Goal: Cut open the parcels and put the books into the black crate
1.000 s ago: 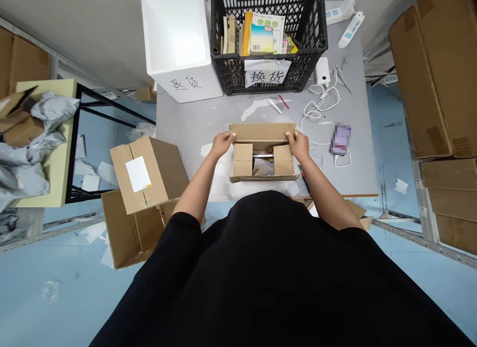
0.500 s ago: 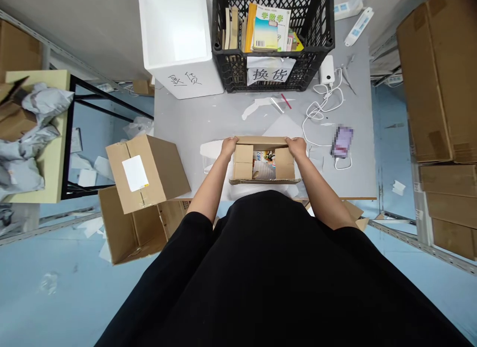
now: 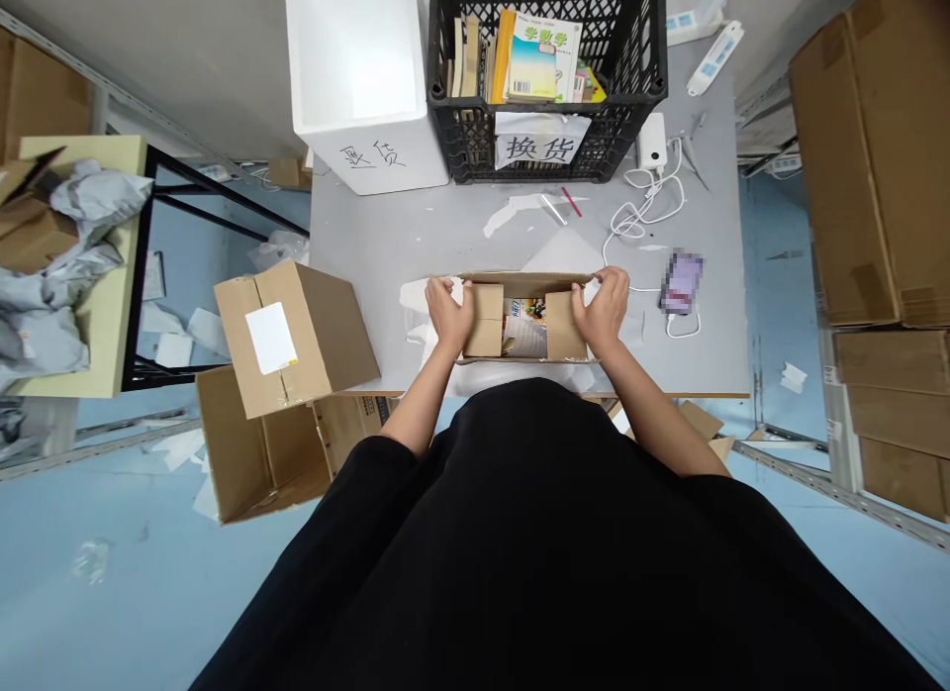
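A small cardboard box (image 3: 565,327) stands at the table's front edge, close to my body. Its two short end flaps are folded inward, leaving a gap in the middle. Through the gap I see a colourful printed item (image 3: 532,311) and pale wrapping (image 3: 524,341) partly over it. My left hand (image 3: 451,318) grips the box's left end, thumb on the flap. On the opposite end, my right hand (image 3: 603,313) does the same, with its thumb over the right flap. Fingers on the outer sides are partly hidden.
Behind the box stand a black crate (image 3: 549,97) of books and a white bin (image 3: 363,127). A phone (image 3: 681,281) on a white cable lies right. A taped carton (image 3: 327,325) sits left, above an open carton (image 3: 230,453). Scissors (image 3: 694,156) lie at the back right.
Both hands have moved from the far flap's corners to the box's two ends and now clasp them. The far long flap stands more upright than before.
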`<action>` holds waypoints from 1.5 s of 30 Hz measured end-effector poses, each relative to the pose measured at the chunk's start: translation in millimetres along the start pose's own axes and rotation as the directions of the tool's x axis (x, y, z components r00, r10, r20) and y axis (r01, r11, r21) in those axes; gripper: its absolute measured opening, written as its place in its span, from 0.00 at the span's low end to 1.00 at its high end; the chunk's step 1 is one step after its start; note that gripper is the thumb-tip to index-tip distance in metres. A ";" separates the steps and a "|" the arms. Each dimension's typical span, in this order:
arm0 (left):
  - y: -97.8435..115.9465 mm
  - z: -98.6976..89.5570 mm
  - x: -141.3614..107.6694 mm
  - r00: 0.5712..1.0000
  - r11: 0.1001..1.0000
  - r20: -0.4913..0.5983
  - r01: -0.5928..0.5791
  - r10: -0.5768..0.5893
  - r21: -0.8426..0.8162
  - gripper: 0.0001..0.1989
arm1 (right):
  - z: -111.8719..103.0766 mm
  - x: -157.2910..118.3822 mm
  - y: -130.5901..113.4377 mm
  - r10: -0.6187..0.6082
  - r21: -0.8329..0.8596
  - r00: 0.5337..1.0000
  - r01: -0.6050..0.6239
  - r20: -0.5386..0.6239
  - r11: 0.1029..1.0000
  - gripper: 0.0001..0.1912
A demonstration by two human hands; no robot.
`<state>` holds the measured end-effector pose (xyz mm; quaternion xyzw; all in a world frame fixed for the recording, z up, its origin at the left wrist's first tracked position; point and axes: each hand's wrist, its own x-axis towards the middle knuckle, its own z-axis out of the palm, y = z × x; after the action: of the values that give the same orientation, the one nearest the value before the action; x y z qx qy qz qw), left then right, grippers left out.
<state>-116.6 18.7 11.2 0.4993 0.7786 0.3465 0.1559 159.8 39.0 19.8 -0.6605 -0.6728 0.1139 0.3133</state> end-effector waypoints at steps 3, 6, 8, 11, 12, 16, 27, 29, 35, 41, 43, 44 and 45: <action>10.7 -14.7 -21.7 0.983 0.976 0.119 -0.159 0.142 0.149 0.15 | -8.4 -4.1 -4.2 0.127 -0.021 0.991 -0.128 -0.045 0.992 0.21; 14.8 -25.5 -32.4 0.956 0.944 0.252 -0.214 0.150 0.251 0.22 | -13.8 -5.5 -11.4 0.173 -0.056 0.984 -0.171 0.044 0.984 0.20; 17.6 -30.2 -33.9 0.893 0.903 0.376 -0.354 0.248 0.243 0.20 | -15.9 -9.5 -19.0 0.035 -0.069 0.976 -0.021 0.213 0.997 0.20; 26.5 -30.5 -34.6 0.632 0.741 0.590 -0.666 0.503 0.082 0.13 | -15.2 -20.0 -30.9 -0.314 0.016 0.828 0.346 0.464 0.938 0.15; 30.2 -28.5 -35.7 0.536 0.675 0.635 -0.737 0.556 0.032 0.12 | -14.0 -23.4 -33.8 -0.411 0.054 0.748 0.452 0.522 0.890 0.14; 40.0 -15.9 -44.1 0.372 0.516 0.728 -0.856 0.576 0.030 0.13 | -9.1 -28.5 -37.8 -0.534 0.067 0.526 0.668 0.661 0.741 0.15; 41.6 -53.7 -33.6 0.496 0.529 0.549 -0.841 0.672 0.112 0.14 | -20.5 -21.3 -35.6 -0.470 -0.022 0.508 0.696 0.722 0.718 0.22; 38.7 -67.9 -28.3 0.559 0.593 0.525 -0.796 0.642 0.123 0.13 | -17.4 -22.9 -36.5 -0.455 -0.037 0.499 0.703 0.737 0.710 0.21; 19.9 -100.7 -14.6 0.700 0.778 0.503 -0.623 0.507 0.083 0.12 | -34.3 -18.1 -46.9 -0.483 -0.078 0.609 0.668 0.629 0.740 0.19; -3.3 -103.1 -11.4 0.774 0.853 0.463 -0.517 0.431 0.070 0.11 | -72.9 -26.6 -35.2 -0.307 -0.203 0.852 0.419 0.424 0.885 0.17; -12.7 -99.5 -12.7 0.804 0.876 0.447 -0.475 0.392 0.087 0.10 | -79.7 -31.9 -21.5 -0.223 -0.235 0.901 0.324 0.371 0.916 0.18; -17.4 -97.3 -13.6 0.819 0.888 0.440 -0.451 0.369 0.095 0.10 | -80.9 -34.3 -13.2 -0.184 -0.247 0.918 0.280 0.352 0.928 0.18; -22.1 -94.8 -14.7 0.833 0.899 0.433 -0.425 0.345 0.101 0.10 | -80.6 -36.5 -4.3 -0.146 -0.254 0.931 0.238 0.335 0.937 0.19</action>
<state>-180.6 -36.5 61.7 0.7198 0.6419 0.1831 0.1909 199.9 -17.5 75.1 -0.6033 -0.7849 0.0848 0.1129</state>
